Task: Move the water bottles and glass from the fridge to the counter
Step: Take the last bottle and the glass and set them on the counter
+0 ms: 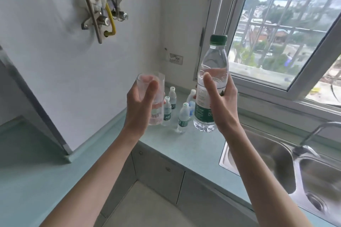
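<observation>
Right now I have both hands raised above the corner of the pale green counter [193,145], each one closed around something. My left hand [141,105] is wrapped around a clear drinking glass [153,97], thumb on the near side and fingers showing through the far side; the glass is upright, has a small barcode sticker low on its wall, and is held clear of the counter. My right hand [221,101] grips a large water bottle [211,83] with a dark green cap and a green label, thumb pressed across the near side of its middle, the bottle leaning slightly left and its base hanging above the counter. Behind and between my hands, four small water bottles [183,117] with white caps stand upright on the counter in a loose cluster near the far corner, close to one another; one at the back right is partly hidden by the large bottle. To the right a steel sink [267,167] with a curved tap is set into the counter beneath an open window [287,29] with bars. A wall socket [176,58] sits on the far wall above the small bottles.
</observation>
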Tool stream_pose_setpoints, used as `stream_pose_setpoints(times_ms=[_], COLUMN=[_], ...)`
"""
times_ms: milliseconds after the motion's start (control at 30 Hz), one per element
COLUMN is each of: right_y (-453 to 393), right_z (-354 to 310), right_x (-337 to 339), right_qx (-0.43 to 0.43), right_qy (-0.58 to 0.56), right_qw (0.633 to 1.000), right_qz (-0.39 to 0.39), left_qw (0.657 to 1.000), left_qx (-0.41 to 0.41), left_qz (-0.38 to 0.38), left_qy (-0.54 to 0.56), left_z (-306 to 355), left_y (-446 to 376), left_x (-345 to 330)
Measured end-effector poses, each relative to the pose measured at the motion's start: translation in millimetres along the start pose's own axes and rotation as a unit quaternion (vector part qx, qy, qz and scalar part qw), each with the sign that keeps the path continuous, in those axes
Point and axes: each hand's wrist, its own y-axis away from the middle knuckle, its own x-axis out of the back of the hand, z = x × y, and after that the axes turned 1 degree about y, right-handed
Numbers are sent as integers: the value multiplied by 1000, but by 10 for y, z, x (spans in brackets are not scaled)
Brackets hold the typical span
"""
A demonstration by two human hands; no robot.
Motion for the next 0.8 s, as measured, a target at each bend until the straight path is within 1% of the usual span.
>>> stream_pose_setpoints(times_ms=[100, 233, 400, 567, 800], right_y=[-187, -417, -671, -900, -1152], right_z=[210, 524, 820, 1139, 1505], right_x=[30, -7, -165, -349, -365], right_qx=[-7, -14, -32, -48, -61], right_qy=[5, 3, 13, 35, 73], right_qw=[1000, 999, 999, 996, 987], right_qz=[16, 34, 41, 62, 128], left_qw=[1000, 998, 996, 994, 984], left_qx=[-8, -23, -14, -3, 15], left_qz=[-11, -15, -37, -80, -163], left_qy=[-14, -65, -82, -80, -63], left_z=[-213, -573, -953, -1303, -1789], left_y=[-178, -444, -764, -1137, -1596], left_x=[-87, -106, -95, -103, -263])
